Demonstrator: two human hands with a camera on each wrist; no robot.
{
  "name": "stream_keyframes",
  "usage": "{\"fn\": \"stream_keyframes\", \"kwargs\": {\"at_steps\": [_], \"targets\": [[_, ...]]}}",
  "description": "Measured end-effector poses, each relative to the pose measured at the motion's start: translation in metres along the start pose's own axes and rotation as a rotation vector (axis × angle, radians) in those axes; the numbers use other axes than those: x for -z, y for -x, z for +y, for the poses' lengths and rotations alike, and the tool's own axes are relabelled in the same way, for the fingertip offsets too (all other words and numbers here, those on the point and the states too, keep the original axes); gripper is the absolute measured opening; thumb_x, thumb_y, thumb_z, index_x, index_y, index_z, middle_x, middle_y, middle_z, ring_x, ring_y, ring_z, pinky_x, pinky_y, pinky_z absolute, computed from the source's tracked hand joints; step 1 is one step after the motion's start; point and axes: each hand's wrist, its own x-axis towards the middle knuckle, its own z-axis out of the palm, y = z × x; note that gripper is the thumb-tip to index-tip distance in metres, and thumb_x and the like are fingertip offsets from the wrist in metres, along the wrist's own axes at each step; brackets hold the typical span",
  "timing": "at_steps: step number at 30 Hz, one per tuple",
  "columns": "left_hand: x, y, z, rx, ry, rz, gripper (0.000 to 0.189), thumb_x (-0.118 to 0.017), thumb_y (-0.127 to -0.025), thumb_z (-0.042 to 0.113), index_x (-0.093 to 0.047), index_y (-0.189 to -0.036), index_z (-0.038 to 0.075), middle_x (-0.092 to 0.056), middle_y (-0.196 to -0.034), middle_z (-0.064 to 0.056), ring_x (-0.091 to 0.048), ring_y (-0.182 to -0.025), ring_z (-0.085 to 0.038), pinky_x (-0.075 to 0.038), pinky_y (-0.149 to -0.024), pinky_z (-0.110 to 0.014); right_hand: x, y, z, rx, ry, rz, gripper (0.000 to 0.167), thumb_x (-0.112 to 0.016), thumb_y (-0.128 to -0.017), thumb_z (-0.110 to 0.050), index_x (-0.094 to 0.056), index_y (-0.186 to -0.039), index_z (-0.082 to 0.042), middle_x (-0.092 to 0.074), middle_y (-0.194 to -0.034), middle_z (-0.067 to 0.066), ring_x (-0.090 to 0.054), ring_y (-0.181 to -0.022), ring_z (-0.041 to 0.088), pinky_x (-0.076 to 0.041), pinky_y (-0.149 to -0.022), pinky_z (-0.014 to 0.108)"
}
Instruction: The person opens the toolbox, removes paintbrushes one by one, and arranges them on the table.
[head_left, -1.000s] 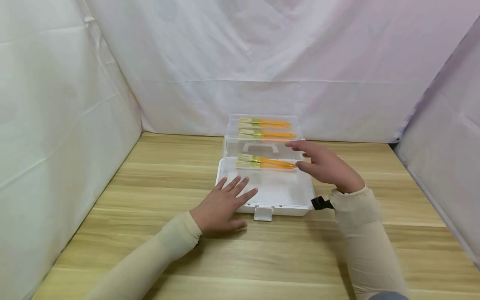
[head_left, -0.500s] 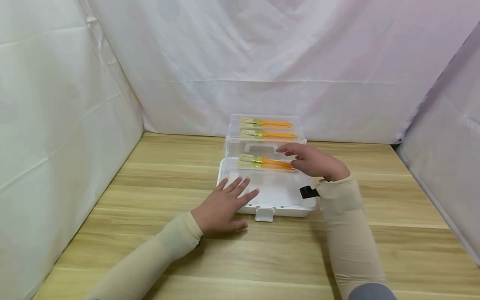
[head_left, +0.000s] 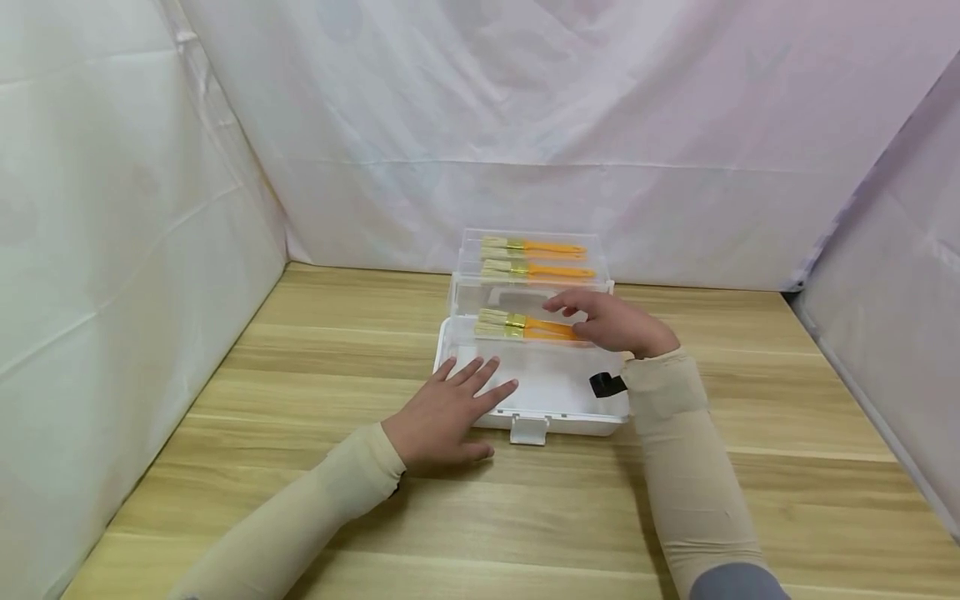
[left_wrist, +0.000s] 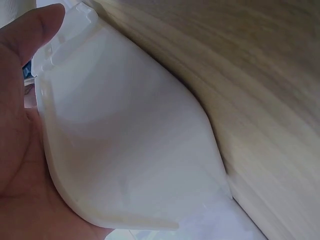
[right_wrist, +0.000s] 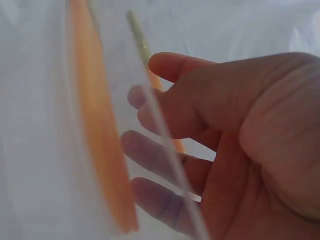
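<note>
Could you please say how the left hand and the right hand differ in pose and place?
The left hand spreads its fingers, while the right hand bends its own. The left hand rests at the near left corner of the white box; the right hand is farther forward, near orange brush handles. Both emerge from beige sleeves.
</note>
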Motion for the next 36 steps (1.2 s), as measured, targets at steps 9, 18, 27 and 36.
{"fn": "stream_keyframes", "kwargs": {"at_steps": [9,18,27,36], "targets": [[-0.001,0.0,0.0,0.001,0.0,0.016,0.089,-0.067,-0.086,0.056,-0.026,-0.159,0.026,-0.024,-0.162,-0.014,-0.026,-0.147,-0.032,-0.017,-0.115,-0.058,-0.007,-0.01,0.003,0.017,-0.038,-0.008,0.042,-0.051,-0.095,-0.001,-0.059,-0.136,-0.007,-0.058,-0.135,0.012,-0.052,-0.119,0.029,-0.043,-0.099,0.049],[-0.001,0.0,0.001,0.004,0.003,0.021,0.088,-0.066,-0.086,0.058,-0.028,-0.158,0.026,-0.024,-0.162,-0.013,-0.027,-0.146,-0.031,-0.018,-0.115,-0.058,-0.014,-0.014,0.005,0.017,-0.042,0.044,0.038,-0.054,-0.095,0.0,-0.063,-0.131,-0.004,-0.061,-0.131,0.01,-0.053,-0.117,0.03,-0.041,-0.1,0.05],[-0.001,-0.001,0.001,0.004,0.0,0.035,0.088,-0.067,-0.086,0.058,-0.028,-0.158,0.026,-0.026,-0.161,-0.014,-0.033,-0.144,-0.03,-0.02,-0.115,-0.058,-0.017,-0.015,0.003,0.007,0.001,0.09,0.034,-0.055,-0.093,0.002,-0.07,-0.122,-0.008,-0.063,-0.126,0.009,-0.056,-0.111,0.029,-0.045,-0.096,0.049],[-0.003,0.0,0.001,-0.002,-0.014,0.05,0.089,-0.067,-0.085,0.059,-0.029,-0.158,0.026,-0.027,-0.161,-0.015,-0.037,-0.142,-0.031,-0.022,-0.114,-0.058,-0.019,-0.017,0.004,0.063,0.036,0.089,0.035,-0.055,-0.091,0.003,-0.071,-0.121,-0.007,-0.065,-0.117,0.007,-0.058,-0.098,0.024,-0.047,-0.087,0.043]]}}
